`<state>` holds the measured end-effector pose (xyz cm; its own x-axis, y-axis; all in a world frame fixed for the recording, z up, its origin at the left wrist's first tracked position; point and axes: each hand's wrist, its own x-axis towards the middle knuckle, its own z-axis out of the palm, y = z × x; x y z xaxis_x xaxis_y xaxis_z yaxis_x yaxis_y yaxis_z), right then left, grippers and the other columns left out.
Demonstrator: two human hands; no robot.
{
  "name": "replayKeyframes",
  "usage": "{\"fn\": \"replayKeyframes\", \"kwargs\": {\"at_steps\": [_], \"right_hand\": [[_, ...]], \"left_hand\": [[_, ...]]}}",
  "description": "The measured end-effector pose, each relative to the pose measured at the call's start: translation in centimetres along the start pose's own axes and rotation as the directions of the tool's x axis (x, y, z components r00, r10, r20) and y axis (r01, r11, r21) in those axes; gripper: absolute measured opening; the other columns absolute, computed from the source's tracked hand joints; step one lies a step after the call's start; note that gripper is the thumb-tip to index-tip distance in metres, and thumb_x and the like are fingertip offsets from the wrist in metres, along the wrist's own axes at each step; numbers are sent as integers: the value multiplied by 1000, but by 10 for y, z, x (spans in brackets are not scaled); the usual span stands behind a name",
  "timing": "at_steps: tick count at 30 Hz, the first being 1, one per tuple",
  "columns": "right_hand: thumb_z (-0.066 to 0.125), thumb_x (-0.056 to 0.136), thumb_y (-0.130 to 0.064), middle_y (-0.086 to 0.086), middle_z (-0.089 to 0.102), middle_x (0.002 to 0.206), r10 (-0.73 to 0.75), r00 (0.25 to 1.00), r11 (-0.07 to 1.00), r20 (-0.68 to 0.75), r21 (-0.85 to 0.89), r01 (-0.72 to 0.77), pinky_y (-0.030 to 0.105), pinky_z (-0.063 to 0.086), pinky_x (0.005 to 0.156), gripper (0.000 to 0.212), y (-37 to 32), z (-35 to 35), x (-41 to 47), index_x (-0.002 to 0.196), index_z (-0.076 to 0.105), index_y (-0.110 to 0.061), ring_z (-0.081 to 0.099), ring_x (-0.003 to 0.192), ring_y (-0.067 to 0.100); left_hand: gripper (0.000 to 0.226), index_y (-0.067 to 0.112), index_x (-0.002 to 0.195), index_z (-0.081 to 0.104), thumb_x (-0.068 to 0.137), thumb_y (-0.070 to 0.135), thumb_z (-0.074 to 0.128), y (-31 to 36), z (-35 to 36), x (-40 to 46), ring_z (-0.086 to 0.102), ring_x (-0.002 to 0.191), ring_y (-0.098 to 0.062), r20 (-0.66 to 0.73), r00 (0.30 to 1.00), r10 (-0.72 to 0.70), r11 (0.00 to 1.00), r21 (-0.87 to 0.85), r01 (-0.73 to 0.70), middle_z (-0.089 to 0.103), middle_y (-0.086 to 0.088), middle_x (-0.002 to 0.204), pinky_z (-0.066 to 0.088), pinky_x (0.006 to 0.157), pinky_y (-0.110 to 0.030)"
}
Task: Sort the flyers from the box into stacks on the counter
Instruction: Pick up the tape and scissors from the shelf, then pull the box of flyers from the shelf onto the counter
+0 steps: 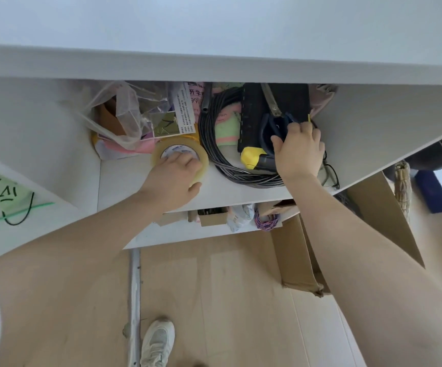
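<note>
I look down into a white shelf [241, 193] under the counter [214, 25]. My left hand [173, 178] grips a roll of clear packing tape [161, 151] at the shelf's front. My right hand [298, 152] holds the dark handles of a pair of pliers [274, 123] that lies on a black case [251, 115]. Pink and green flyers [224, 128] lie under a coil of black cable [212, 144]. More printed flyers [186, 109] stand behind the tape. The box itself I cannot make out.
A crumpled clear plastic bag [127, 112] fills the shelf's back left. A yellow-ended tool [253, 158] lies by my right wrist, glasses [329, 173] to its right. A cardboard box [299, 250] stands on the wooden floor, below a lower shelf with small boxes. My shoe [159, 343] shows below.
</note>
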<state>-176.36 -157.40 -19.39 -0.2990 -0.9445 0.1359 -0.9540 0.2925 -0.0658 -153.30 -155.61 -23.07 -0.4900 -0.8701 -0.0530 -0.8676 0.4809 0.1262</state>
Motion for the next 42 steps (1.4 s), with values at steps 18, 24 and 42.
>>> {"fn": "replayKeyframes", "kwargs": {"at_steps": [18,24,42], "right_hand": [[39,97,-34,14,61,110,-809,345,575,477,517,634,40,47,82,34,-172,-178,-275,114,54,-9,56,101,31],[41,95,-37,11,59,118,-903,-54,236,427,596,768,41,46,90,39,-307,-217,-393,123,48,-11,55,106,29],[44,95,-29,8,57,122,-697,-424,-83,578,523,848,30,41,91,33,-616,-180,-657,122,51,-11,52,111,25]], "left_hand": [[32,14,122,52,91,17,46,13,-196,-361,56,93,-21,45,737,-675,640,-462,614,61,-3,106,46,81,-33],[32,16,123,51,92,20,45,-5,-220,-551,56,99,-20,84,398,-914,318,-463,827,60,-2,115,47,85,-35],[31,12,122,52,92,17,45,-172,-161,-889,57,97,-21,271,-96,-958,-246,-595,765,63,-3,107,45,84,-28]]}}
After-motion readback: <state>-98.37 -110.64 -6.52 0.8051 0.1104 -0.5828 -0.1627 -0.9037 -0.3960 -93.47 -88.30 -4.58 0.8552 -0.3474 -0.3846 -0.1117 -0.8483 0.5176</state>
